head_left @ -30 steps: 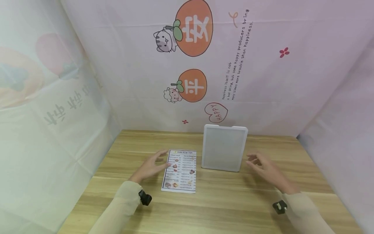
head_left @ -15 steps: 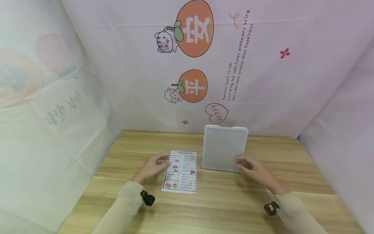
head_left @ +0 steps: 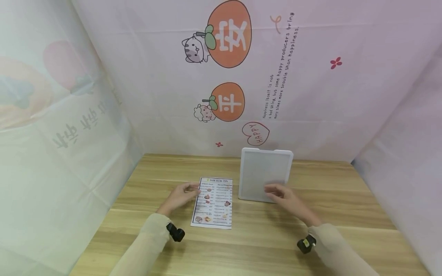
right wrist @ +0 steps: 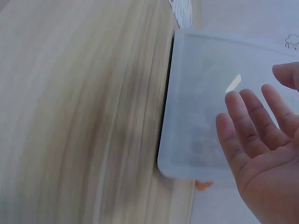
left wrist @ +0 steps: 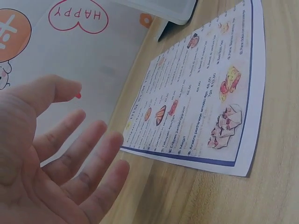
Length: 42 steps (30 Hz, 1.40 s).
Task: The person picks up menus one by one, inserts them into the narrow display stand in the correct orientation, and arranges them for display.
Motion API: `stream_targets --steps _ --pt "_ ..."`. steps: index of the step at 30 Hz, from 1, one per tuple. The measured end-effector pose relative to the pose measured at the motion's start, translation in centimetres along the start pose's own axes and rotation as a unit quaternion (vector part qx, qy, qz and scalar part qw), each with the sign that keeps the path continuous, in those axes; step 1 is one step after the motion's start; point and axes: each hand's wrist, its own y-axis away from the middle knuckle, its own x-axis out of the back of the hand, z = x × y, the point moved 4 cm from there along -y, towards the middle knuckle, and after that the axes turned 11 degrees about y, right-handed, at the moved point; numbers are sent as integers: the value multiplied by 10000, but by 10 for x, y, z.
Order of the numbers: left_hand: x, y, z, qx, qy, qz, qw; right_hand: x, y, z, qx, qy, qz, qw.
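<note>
A printed Dim Sum Inn menu sheet (head_left: 214,203) lies flat on the wooden table, left of centre. My left hand (head_left: 179,197) is at its left edge, fingers relaxed and holding nothing; the left wrist view shows the palm and spread fingers beside the menu (left wrist: 196,98). To the right of the sheet, a white-framed panel with a grey translucent face (head_left: 264,172) stands upright, leaning slightly back. In front of its lower right part is my right hand (head_left: 284,197), with loose fingers and nothing in them. The right wrist view has the open palm overlapping the panel (right wrist: 201,112).
Behind the wooden table (head_left: 241,245) rises a pale printed cloth (head_left: 165,84) with orange fruit and lettering. Cloth walls close off the left and right sides. A small black camera (head_left: 175,232) sits on the left wrist, another (head_left: 306,244) on the right.
My right hand has moved left, from beside the panel's right edge to in front of its lower part. The left hand has barely shifted; the menu and panel stay put.
</note>
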Motion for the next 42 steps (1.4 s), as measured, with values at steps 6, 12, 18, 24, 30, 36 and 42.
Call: stream_targets --steps 6,12,18,24,30,36,42 --pt "-1 2 -2 309 256 -97 9991 -18 -7 -11 -15 -297 -422 9987" --pt "-1 2 -6 502 115 -100 9986 -37 -14 -22 -91 -314 -703 9970" --pt "0 0 -14 695 268 -30 9972 -51 -17 -30 -381 -710 -987 9919" --pt "1 0 -19 789 238 124 9965 -64 -19 -34 -722 -1455 -1440 9762" --pt "1 2 -20 826 174 157 9963 -75 -24 -37 -674 -1578 -1626 9717" --pt "1 3 -22 975 335 180 9945 -87 -29 -35 -962 -1967 -1720 9605" --pt "0 5 -24 1073 534 187 9926 -98 -31 -35 -1310 -2289 -1648 9504"
